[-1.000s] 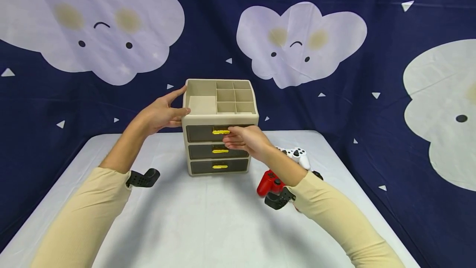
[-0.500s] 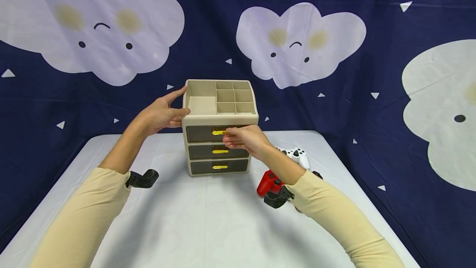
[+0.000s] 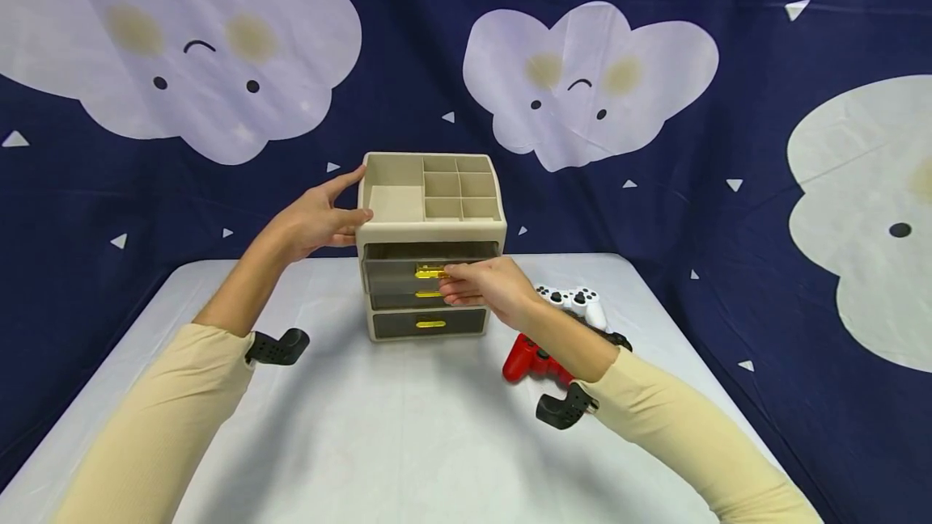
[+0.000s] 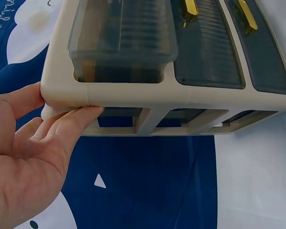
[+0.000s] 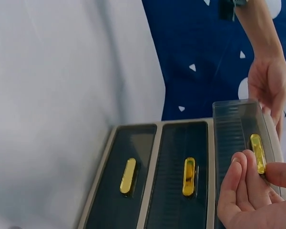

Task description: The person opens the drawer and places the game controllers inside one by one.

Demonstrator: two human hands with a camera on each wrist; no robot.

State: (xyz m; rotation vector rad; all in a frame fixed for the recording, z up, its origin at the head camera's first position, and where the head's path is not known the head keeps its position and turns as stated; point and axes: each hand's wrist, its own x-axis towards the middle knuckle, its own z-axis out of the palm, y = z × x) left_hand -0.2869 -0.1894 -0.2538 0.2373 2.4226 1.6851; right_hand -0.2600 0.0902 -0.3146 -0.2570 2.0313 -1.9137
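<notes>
A beige desktop drawer organizer (image 3: 431, 231) with three smoky see-through drawers stands toward the back of the table. My left hand (image 3: 309, 225) grips its upper left side; in the left wrist view, thumb and fingers (image 4: 74, 121) bracket the top corner of the frame. The top drawer (image 3: 389, 277) juts partway out of its slot. Its gold handle (image 5: 258, 152) is pinched between thumb and fingers of my right hand (image 3: 498, 285). The middle drawer (image 5: 178, 181) and bottom drawer (image 5: 117, 200) sit flush in the frame. The organizer's top tray has one large and several small compartments.
Right of the organizer, game controllers lie on the white table (image 3: 349, 443): a white one (image 3: 593, 312), a red one (image 3: 520, 358) and a black one (image 3: 619, 340). My right forearm partly covers them. A dark blue cloud-print curtain (image 3: 415, 63) hangs behind.
The top drawer has come forward out of the organizer, my right hand moving toward me with its handle. My left hand keeps its place on the organizer's side.
</notes>
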